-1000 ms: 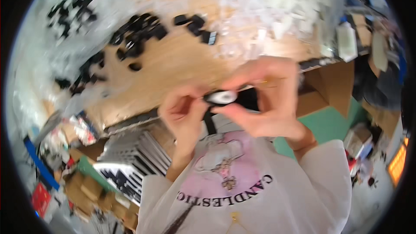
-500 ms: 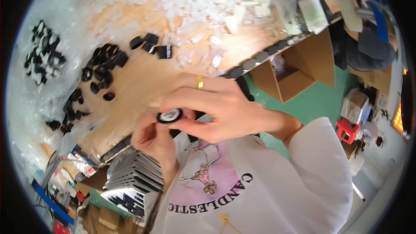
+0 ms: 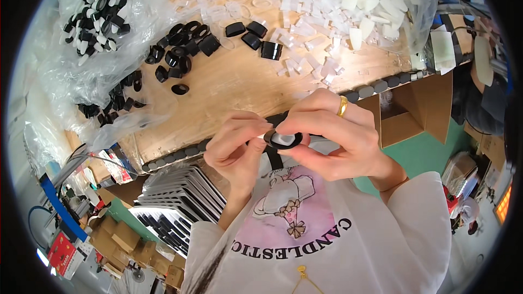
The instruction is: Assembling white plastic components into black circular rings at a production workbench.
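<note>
Clamping a black oval ring (image 3: 287,146) with a whitish middle in the fingertip grip of left hand (image 3: 235,142) and right hand (image 3: 340,137), near the centre of the frame; looks light, stiff, perhaps slippery; best pinched by the smooth outer rim

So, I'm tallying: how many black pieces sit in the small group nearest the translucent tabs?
4 black pieces: one left, one upper right, one below those, one lowest and rightmost.

Ring (image 3: 287,146): black, oval, low-walled; pale translucent-white inside, detail unclear. Pose: tilted, opening facing upward. Position: held in fingertips, just outside the near edge of the table (image 3: 218,88).
</note>
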